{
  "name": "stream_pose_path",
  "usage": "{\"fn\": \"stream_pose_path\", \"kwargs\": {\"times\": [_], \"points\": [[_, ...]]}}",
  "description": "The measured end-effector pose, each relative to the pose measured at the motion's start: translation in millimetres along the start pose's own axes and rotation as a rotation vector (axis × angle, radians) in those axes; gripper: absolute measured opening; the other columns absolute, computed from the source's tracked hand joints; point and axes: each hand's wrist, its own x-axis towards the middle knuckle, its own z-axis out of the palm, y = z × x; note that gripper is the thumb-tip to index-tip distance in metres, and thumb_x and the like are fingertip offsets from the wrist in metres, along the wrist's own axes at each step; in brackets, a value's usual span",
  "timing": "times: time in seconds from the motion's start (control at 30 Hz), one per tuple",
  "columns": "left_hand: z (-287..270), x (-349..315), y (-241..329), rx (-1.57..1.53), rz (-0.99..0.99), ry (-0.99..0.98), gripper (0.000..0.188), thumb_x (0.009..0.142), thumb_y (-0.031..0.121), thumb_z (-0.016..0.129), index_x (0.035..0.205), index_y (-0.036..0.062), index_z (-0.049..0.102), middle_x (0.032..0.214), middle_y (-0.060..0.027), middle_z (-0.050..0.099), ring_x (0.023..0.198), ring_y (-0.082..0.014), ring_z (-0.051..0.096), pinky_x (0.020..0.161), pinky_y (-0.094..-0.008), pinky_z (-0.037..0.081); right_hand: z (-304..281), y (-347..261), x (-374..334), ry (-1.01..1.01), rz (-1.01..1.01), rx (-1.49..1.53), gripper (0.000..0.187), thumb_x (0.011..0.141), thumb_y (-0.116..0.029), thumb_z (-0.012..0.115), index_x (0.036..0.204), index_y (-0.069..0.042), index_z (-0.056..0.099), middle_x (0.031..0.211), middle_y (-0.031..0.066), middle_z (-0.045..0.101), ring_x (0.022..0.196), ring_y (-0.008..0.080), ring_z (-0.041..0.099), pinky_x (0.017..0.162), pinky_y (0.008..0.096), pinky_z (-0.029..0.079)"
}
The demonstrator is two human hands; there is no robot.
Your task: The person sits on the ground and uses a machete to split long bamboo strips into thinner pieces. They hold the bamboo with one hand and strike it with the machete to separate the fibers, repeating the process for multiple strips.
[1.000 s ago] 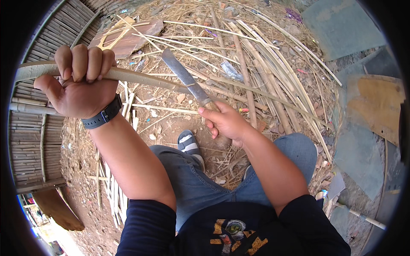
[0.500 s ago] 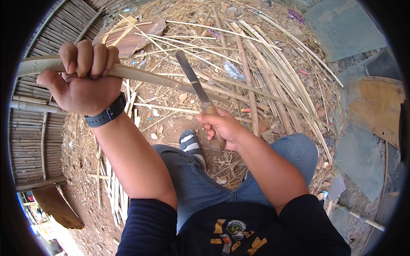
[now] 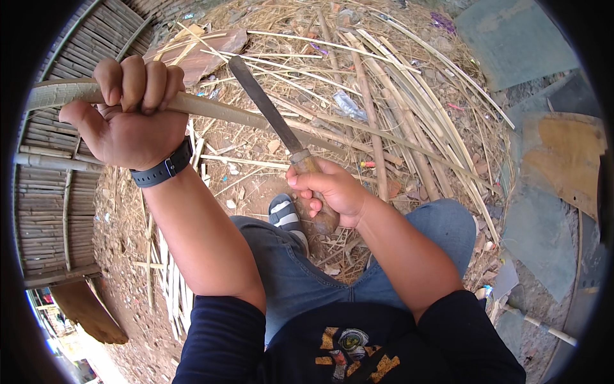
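My left hand (image 3: 137, 109), with a dark watch on its wrist, is raised at the left and wrapped round a long split bamboo pole (image 3: 220, 110). The pole runs from the left rim down toward the middle of the ground. In my right hand (image 3: 332, 192) is a long-bladed knife (image 3: 265, 109), gripped by its thick wooden handle. Its straight dark blade points up and to the left, crossing over the pole in this view. Whether the blade touches the pole, I cannot tell.
Bamboo strips (image 3: 435, 121) and thin poles lie across the straw-littered ground ahead. More pale strips (image 3: 173, 288) lie by my left leg. A bamboo slat wall (image 3: 54, 211) stands at the left. Grey sheets (image 3: 518, 45) lean at the right. My sandalled foot (image 3: 284, 214) is between.
The knife blade has swung up and to the left, now lying across the pole in view. My left hand has shifted slightly right and up, still gripping the pole.
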Motion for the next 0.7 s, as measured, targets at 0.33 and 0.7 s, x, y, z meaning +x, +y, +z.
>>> {"fn": "stream_pose_path", "kwargs": {"times": [0.33, 0.7], "points": [[-1.1, -0.5, -1.8, -0.028, 0.009, -0.026, 0.062, 0.092, 0.078, 0.051, 0.077, 0.0181, 0.044, 0.062, 0.0051, 0.034, 0.054, -0.0112, 0.026, 0.056, -0.0295, 0.024, -11.7, 9.5, 10.9, 0.115, -0.041, -0.064, 0.02, 0.094, -0.018, 0.07, 0.108, -0.011, 0.058, 0.076, -0.0039, 0.05, 0.055, 0.005, 0.046, 0.054, 0.0255, 0.043], [-4.6, -5.6, 1.1, 0.0, 0.029, 0.021, 0.062, 0.092, 0.078, 0.049, 0.076, 0.0181, 0.044, 0.062, 0.0048, 0.034, 0.054, -0.0116, 0.026, 0.056, -0.0298, 0.025, -15.8, 8.1, 11.1, 0.122, -0.008, -0.11, 0.023, 0.092, -0.018, 0.072, 0.108, -0.011, 0.057, 0.075, -0.0038, 0.051, 0.055, 0.0054, 0.047, 0.054, 0.0265, 0.044]]}}
